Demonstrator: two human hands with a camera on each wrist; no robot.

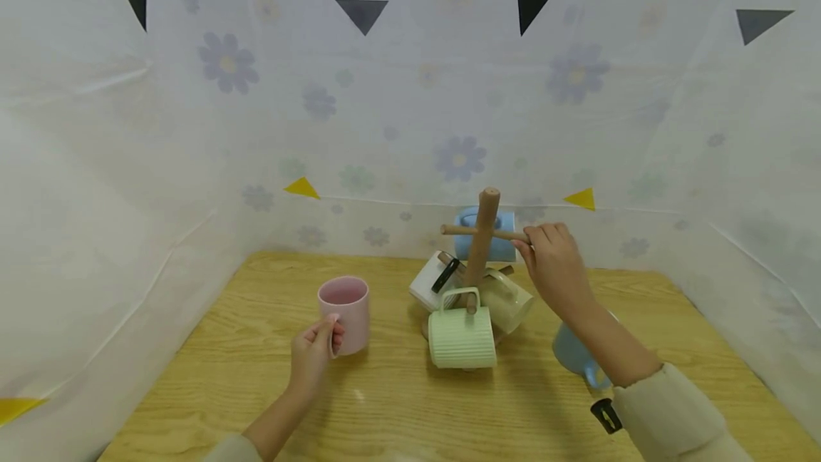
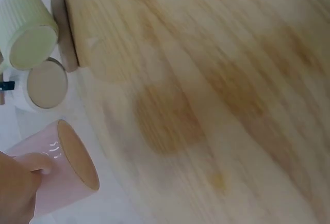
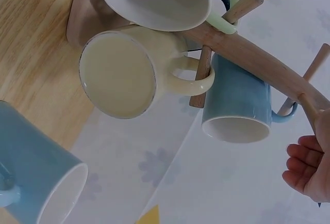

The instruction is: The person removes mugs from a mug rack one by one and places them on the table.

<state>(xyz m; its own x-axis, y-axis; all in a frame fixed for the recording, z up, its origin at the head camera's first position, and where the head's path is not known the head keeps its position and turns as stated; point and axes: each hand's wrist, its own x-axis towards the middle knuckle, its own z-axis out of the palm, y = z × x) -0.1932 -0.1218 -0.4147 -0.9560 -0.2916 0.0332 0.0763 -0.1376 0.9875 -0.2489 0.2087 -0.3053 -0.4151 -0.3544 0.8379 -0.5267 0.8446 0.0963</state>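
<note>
My left hand (image 1: 314, 348) grips the handle of a pink mug (image 1: 354, 316), which is upright to the left of a wooden mug tree (image 1: 481, 252). In the left wrist view the underside of the pink mug (image 2: 64, 170) shows, so it is off the table. My right hand (image 1: 556, 262) pinches the right end of an upper peg on the tree. Hanging from the tree are a ribbed green mug (image 1: 462, 339), a cream mug (image 3: 118, 74), a white mug (image 1: 426, 284) with a black handle, and a blue mug (image 3: 237, 100).
Another blue mug (image 1: 571, 349) stands on the wooden table (image 1: 398, 405) at the right, partly behind my right forearm. Close to that sleeve is a small black object (image 1: 606, 416). Flower-patterned white sheeting (image 1: 385, 91) encloses the table's back and sides.
</note>
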